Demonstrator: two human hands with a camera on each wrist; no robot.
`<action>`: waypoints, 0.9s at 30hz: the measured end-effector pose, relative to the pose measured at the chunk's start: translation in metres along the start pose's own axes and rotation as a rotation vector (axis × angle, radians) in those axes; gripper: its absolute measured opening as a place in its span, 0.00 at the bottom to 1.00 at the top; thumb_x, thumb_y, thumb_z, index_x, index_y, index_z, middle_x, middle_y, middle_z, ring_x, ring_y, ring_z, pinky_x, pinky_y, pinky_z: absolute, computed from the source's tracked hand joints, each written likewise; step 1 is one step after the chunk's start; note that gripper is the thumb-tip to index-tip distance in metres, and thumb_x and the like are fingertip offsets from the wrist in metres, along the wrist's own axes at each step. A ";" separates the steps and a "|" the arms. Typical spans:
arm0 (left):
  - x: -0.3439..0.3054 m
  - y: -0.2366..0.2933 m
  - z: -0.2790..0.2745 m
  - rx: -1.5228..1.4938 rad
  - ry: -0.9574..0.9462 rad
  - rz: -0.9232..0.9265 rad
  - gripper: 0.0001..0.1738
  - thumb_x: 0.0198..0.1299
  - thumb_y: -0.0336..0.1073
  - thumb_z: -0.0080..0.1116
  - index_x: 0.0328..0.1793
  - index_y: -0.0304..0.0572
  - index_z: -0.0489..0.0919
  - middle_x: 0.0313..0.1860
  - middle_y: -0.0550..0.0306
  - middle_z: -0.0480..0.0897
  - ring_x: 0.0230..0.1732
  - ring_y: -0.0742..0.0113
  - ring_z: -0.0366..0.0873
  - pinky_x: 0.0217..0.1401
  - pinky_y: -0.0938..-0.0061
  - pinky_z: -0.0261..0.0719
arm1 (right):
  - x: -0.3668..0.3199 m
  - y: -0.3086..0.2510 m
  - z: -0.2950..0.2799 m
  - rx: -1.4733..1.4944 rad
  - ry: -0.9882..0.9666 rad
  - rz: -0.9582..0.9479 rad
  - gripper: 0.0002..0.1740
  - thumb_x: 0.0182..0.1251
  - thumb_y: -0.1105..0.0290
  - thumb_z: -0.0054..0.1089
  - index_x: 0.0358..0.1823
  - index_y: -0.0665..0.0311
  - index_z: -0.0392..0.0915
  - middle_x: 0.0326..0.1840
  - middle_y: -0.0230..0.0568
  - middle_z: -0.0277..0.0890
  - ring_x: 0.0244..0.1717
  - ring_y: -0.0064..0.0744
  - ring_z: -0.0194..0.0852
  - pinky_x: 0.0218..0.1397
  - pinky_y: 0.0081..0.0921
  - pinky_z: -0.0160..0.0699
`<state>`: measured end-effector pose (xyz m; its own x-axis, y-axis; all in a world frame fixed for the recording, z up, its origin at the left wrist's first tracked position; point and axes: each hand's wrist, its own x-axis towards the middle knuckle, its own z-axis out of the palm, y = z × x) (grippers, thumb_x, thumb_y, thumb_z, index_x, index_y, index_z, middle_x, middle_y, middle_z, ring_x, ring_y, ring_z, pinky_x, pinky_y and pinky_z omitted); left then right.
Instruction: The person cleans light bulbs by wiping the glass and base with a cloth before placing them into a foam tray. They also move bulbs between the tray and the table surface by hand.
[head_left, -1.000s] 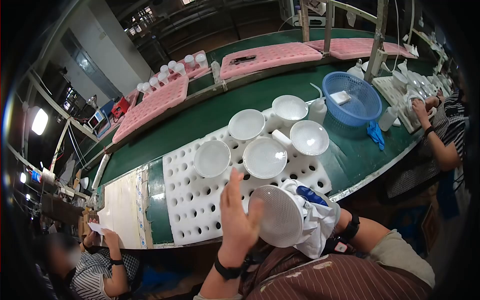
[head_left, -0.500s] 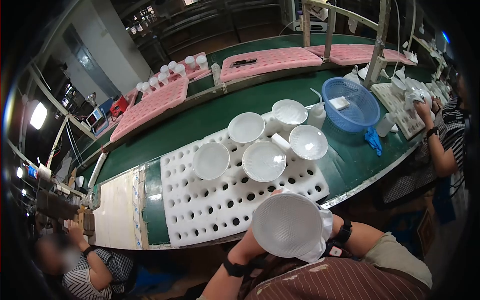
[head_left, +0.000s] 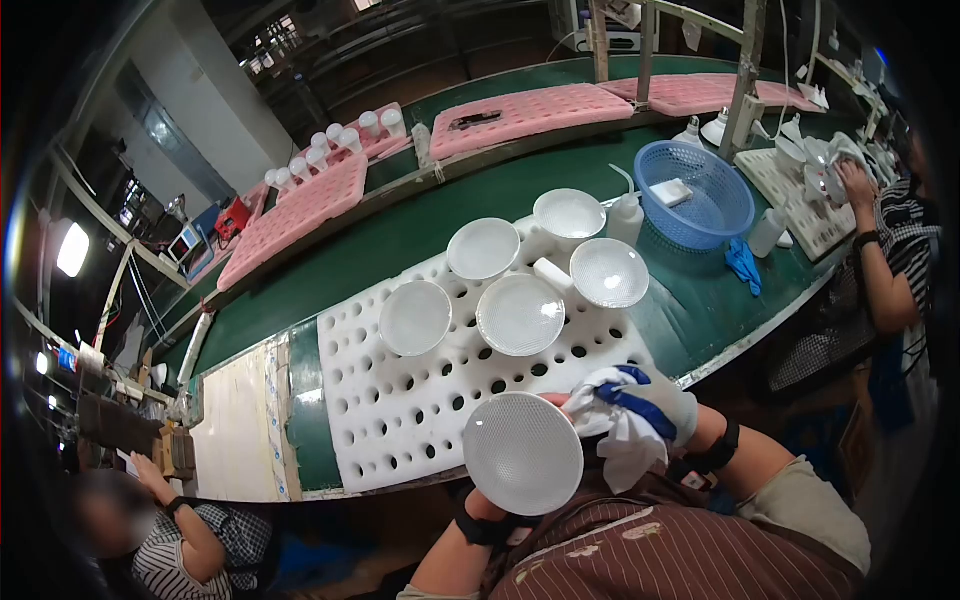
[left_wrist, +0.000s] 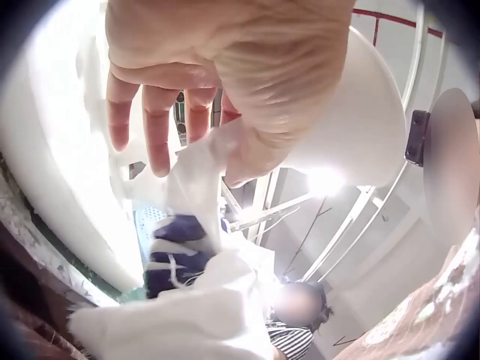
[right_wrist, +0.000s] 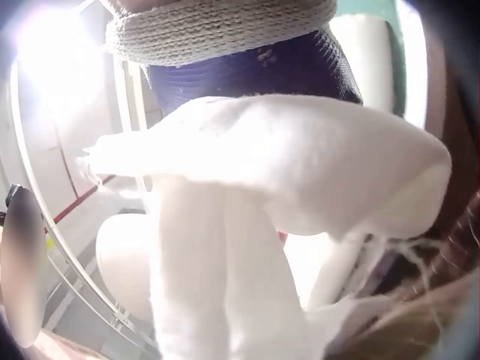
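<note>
Your left hand [left_wrist: 232, 75] holds the lamp [head_left: 522, 453] from behind, near the tray's [head_left: 350, 440] close edge. Your gloved right hand [head_left: 672, 402] clutches the cloth [head_left: 632, 450] just beside the lamp.

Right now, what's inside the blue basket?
In the blue basket lies one small white item, flat and block-like. The patch of basket floor directly beneath it is covered, so I can't tell what is there.
</note>
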<state>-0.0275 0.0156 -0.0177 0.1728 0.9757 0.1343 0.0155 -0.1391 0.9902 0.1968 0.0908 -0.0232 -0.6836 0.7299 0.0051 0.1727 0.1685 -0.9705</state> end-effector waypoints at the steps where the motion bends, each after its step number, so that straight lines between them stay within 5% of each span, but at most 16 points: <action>1: 0.002 0.006 0.003 0.074 0.019 0.004 0.13 0.61 0.35 0.64 0.50 0.38 0.79 0.52 0.49 0.81 0.56 0.56 0.79 0.59 0.65 0.79 | 0.000 -0.005 0.001 0.136 0.019 0.130 0.18 0.71 0.68 0.55 0.59 0.67 0.76 0.50 0.41 0.81 0.46 0.29 0.79 0.53 0.26 0.76; 3: 0.003 -0.011 -0.002 -0.180 -0.037 0.252 0.13 0.62 0.35 0.63 0.51 0.39 0.80 0.52 0.48 0.80 0.58 0.54 0.77 0.60 0.61 0.79 | -0.005 0.020 0.003 -0.029 0.061 -0.083 0.17 0.71 0.66 0.55 0.57 0.66 0.77 0.46 0.37 0.81 0.43 0.23 0.77 0.51 0.23 0.76; 5: -0.014 -0.022 -0.012 -0.496 -0.010 -0.123 0.16 0.63 0.36 0.62 0.54 0.39 0.80 0.57 0.47 0.80 0.62 0.50 0.76 0.62 0.57 0.78 | -0.009 0.010 -0.008 0.633 0.334 0.317 0.15 0.73 0.67 0.53 0.54 0.67 0.78 0.44 0.34 0.79 0.43 0.21 0.76 0.48 0.22 0.76; 7: -0.020 -0.037 -0.025 -1.382 -0.099 -0.638 0.20 0.64 0.37 0.62 0.60 0.38 0.78 0.62 0.45 0.78 0.66 0.50 0.73 0.61 0.58 0.78 | -0.019 -0.020 -0.025 0.678 0.368 0.229 0.13 0.71 0.70 0.52 0.50 0.70 0.77 0.46 0.38 0.79 0.44 0.23 0.78 0.47 0.23 0.78; 8: -0.022 -0.047 -0.020 -0.964 0.016 -0.529 0.21 0.72 0.36 0.47 0.68 0.37 0.72 0.63 0.47 0.78 0.56 0.55 0.82 0.53 0.63 0.86 | -0.027 -0.032 -0.023 0.683 0.375 0.233 0.13 0.71 0.70 0.52 0.50 0.70 0.77 0.46 0.38 0.79 0.44 0.23 0.78 0.47 0.23 0.78; 9: -0.018 -0.039 -0.018 -0.962 0.009 -0.539 0.21 0.72 0.36 0.47 0.68 0.37 0.72 0.63 0.47 0.78 0.56 0.55 0.82 0.53 0.63 0.86 | -0.034 -0.043 -0.017 0.568 0.333 0.081 0.18 0.68 0.66 0.57 0.55 0.70 0.75 0.51 0.42 0.79 0.51 0.30 0.78 0.54 0.28 0.76; 11: -0.005 -0.017 -0.010 0.579 -0.259 0.064 0.19 0.73 0.35 0.46 0.63 0.34 0.76 0.53 0.49 0.84 0.51 0.59 0.84 0.51 0.68 0.85 | -0.031 -0.067 -0.009 0.007 0.079 -0.223 0.33 0.60 0.59 0.64 0.67 0.61 0.70 0.64 0.52 0.72 0.65 0.47 0.71 0.71 0.41 0.65; 13: -0.005 -0.017 0.003 0.073 -0.235 -0.062 0.15 0.67 0.32 0.53 0.57 0.35 0.79 0.48 0.48 0.85 0.48 0.57 0.85 0.50 0.69 0.83 | -0.015 -0.092 0.013 -0.749 0.001 -0.518 0.37 0.57 0.58 0.66 0.70 0.55 0.69 0.69 0.52 0.67 0.68 0.56 0.64 0.73 0.47 0.59; 14: -0.005 -0.017 0.010 -0.171 -0.208 -0.117 0.14 0.64 0.31 0.56 0.54 0.36 0.81 0.45 0.47 0.86 0.46 0.56 0.85 0.50 0.69 0.81 | -0.012 -0.087 0.019 -0.649 0.023 -0.460 0.36 0.58 0.58 0.66 0.70 0.53 0.70 0.68 0.52 0.68 0.67 0.57 0.65 0.72 0.48 0.60; 17: 0.002 0.009 0.016 0.497 -0.110 0.135 0.19 0.47 0.29 0.69 0.49 0.41 0.81 0.38 0.52 0.86 0.41 0.58 0.85 0.43 0.70 0.80 | -0.004 -0.042 0.018 -0.239 0.174 -0.078 0.28 0.64 0.58 0.62 0.66 0.56 0.72 0.59 0.47 0.77 0.55 0.45 0.77 0.61 0.37 0.73; 19: -0.002 0.001 0.006 0.488 -0.235 0.082 0.19 0.46 0.31 0.70 0.47 0.42 0.82 0.36 0.51 0.85 0.36 0.53 0.84 0.39 0.68 0.80 | 0.007 -0.036 0.006 0.367 0.195 0.267 0.24 0.67 0.62 0.61 0.63 0.59 0.74 0.52 0.45 0.82 0.47 0.38 0.82 0.54 0.30 0.77; 20: -0.004 0.004 0.003 0.466 -0.185 0.115 0.18 0.47 0.31 0.70 0.46 0.43 0.82 0.34 0.50 0.84 0.34 0.50 0.83 0.37 0.66 0.80 | 0.008 -0.016 0.006 0.369 0.195 0.264 0.24 0.67 0.62 0.61 0.63 0.59 0.74 0.52 0.45 0.82 0.47 0.38 0.82 0.54 0.30 0.77; 22: -0.006 0.014 -0.008 0.496 -0.053 0.106 0.14 0.48 0.32 0.69 0.41 0.43 0.81 0.30 0.47 0.82 0.32 0.45 0.81 0.33 0.61 0.79 | 0.012 0.018 0.007 -0.209 0.201 -0.043 0.21 0.69 0.64 0.59 0.61 0.64 0.75 0.49 0.45 0.84 0.44 0.29 0.82 0.51 0.27 0.79; 24: -0.010 0.049 -0.031 0.722 0.035 0.061 0.14 0.48 0.33 0.70 0.41 0.42 0.80 0.31 0.47 0.82 0.32 0.45 0.81 0.33 0.60 0.78 | -0.001 0.003 0.003 0.177 0.337 0.290 0.19 0.69 0.67 0.58 0.59 0.68 0.76 0.47 0.41 0.83 0.43 0.26 0.80 0.50 0.25 0.79; 25: -0.016 0.064 -0.042 0.938 0.108 0.002 0.15 0.48 0.35 0.70 0.41 0.41 0.79 0.32 0.46 0.82 0.32 0.45 0.81 0.33 0.58 0.78 | -0.010 0.018 -0.007 0.469 0.320 0.285 0.19 0.69 0.68 0.58 0.59 0.68 0.76 0.46 0.39 0.82 0.43 0.24 0.80 0.49 0.23 0.78; 27: -0.028 0.077 -0.068 1.140 0.164 -0.057 0.17 0.48 0.35 0.71 0.43 0.39 0.79 0.33 0.44 0.82 0.34 0.43 0.81 0.35 0.58 0.78 | -0.014 0.034 -0.022 0.327 0.429 0.185 0.18 0.70 0.72 0.56 0.59 0.68 0.76 0.45 0.35 0.81 0.42 0.22 0.78 0.48 0.22 0.77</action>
<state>-0.0982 -0.0108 0.0578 0.0144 0.9841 0.1771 0.9143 -0.0847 0.3960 0.2280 0.1009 -0.0508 -0.3019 0.9428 -0.1412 -0.0126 -0.1520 -0.9883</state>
